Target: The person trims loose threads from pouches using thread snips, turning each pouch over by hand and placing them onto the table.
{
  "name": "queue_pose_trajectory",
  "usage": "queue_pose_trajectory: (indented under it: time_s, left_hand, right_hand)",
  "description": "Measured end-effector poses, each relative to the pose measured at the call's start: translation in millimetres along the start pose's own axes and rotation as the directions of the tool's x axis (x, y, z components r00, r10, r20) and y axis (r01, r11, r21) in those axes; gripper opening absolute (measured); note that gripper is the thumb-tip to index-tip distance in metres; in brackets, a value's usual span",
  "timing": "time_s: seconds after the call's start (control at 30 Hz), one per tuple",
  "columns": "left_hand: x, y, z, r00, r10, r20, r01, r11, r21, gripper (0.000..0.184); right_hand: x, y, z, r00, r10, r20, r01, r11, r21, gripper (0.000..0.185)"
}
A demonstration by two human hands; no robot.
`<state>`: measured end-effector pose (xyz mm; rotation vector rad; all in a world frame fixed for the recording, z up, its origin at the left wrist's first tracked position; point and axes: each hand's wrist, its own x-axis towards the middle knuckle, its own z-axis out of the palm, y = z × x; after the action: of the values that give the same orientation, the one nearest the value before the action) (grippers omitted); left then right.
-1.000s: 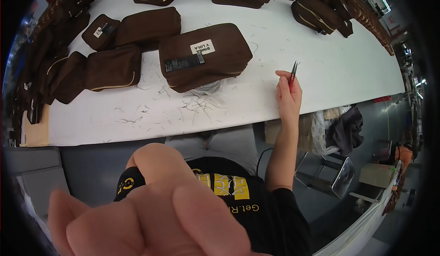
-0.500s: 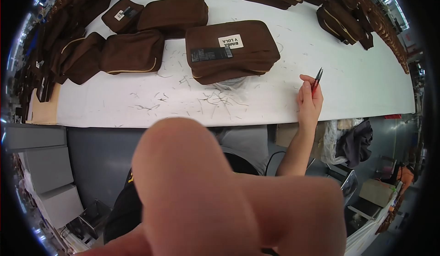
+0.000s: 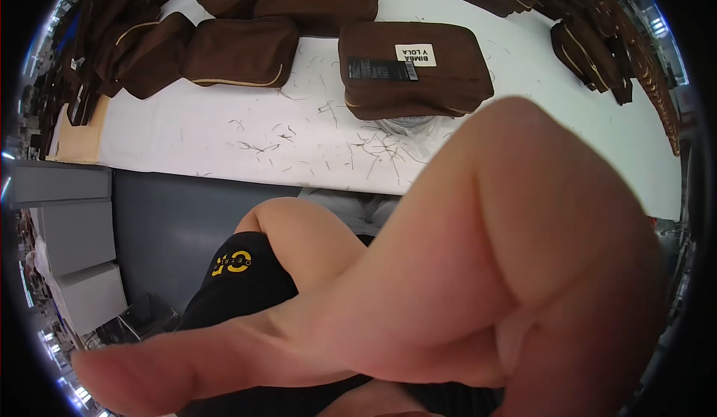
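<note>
My left hand (image 3: 418, 305) looms very close to the camera, filling the lower middle and right. Its thumb stretches out to the left, apart from a large bent finger at the right. Some fingertips lie out of view, and I see nothing held. My right hand does not show; the left hand covers the area where it was. Beyond the left hand, a brown zipped pouch (image 3: 373, 42) lies on the white table, with a white brand label (image 3: 415, 55) and a dark barcode tag (image 3: 381, 69). Clear plastic wrapping (image 3: 418, 137) pokes out under its front edge.
More brown pouches (image 3: 243, 47) lie at the left and back, with another pouch (image 3: 586, 54) at the right. Loose thread scraps (image 3: 377, 148) are scattered over the white table (image 3: 172, 137). Grey cabinets (image 3: 75, 230) stand below its left end.
My left hand has shifted and turned before the camera, its thumb now pointing left. The view has tilted. My right hand, holding a small pointed red-handled tool earlier, is no longer visible.
</note>
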<state>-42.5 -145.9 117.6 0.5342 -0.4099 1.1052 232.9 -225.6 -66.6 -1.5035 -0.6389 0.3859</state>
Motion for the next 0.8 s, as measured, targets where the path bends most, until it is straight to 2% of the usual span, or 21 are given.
queue_pose_trajectory:
  time_s: [0.07,0.17,0.33,0.5,0.57,0.63,0.7,0.8]
  left_hand:
    - [2.8,8.8,-5.0,0.998,0.059,0.02,-0.059,0.998,-0.001,0.025]
    - [7.4,28.9,-15.3,0.978,0.205,0.042,-0.205,0.979,-0.011,0.025]
    - [14.1,45.5,-30.8,0.88,0.468,0.081,-0.462,0.884,-0.075,0.026]
    - [17.4,28.7,-25.2,0.668,0.72,0.188,-0.712,0.692,-0.12,0.027]
    - [23.6,15.4,-23.1,0.552,0.763,0.336,-0.796,0.602,-0.06,0.024]
    - [40.0,-6.0,-32.9,0.389,0.742,0.546,-0.849,0.519,-0.101,0.02]
    - [41.4,-7.8,-36.2,0.412,0.679,0.608,-0.81,0.578,-0.097,0.019]
    - [7.1,24.8,-18.0,0.74,0.521,0.425,-0.575,0.818,-0.002,0.021]
  right_hand:
    - [1.2,-0.3,-0.6,1.0,0.005,-0.014,-0.006,1.0,-0.014,0.024]
    - [0.0,-3.0,1.9,1.0,-0.001,0.012,0.0,0.998,0.059,0.022]
    - [-1.1,-5.7,2.3,1.0,0.005,0.023,-0.006,0.999,0.045,0.02]
    - [-0.5,-2.8,4.7,1.0,0.003,0.003,-0.003,1.0,0.002,0.021]
    - [-0.3,-2.7,5.5,1.0,0.0,-0.017,-0.001,1.0,-0.016,0.022]
    - [-0.8,-2.4,5.8,1.0,0.007,-0.028,-0.008,1.0,-0.014,0.021]
    - [-0.7,-3.0,4.4,1.0,0.002,-0.009,-0.002,1.0,-0.016,0.021]
    - [-1.9,-4.2,3.5,1.0,0.005,0.002,-0.005,1.0,-0.021,0.021]
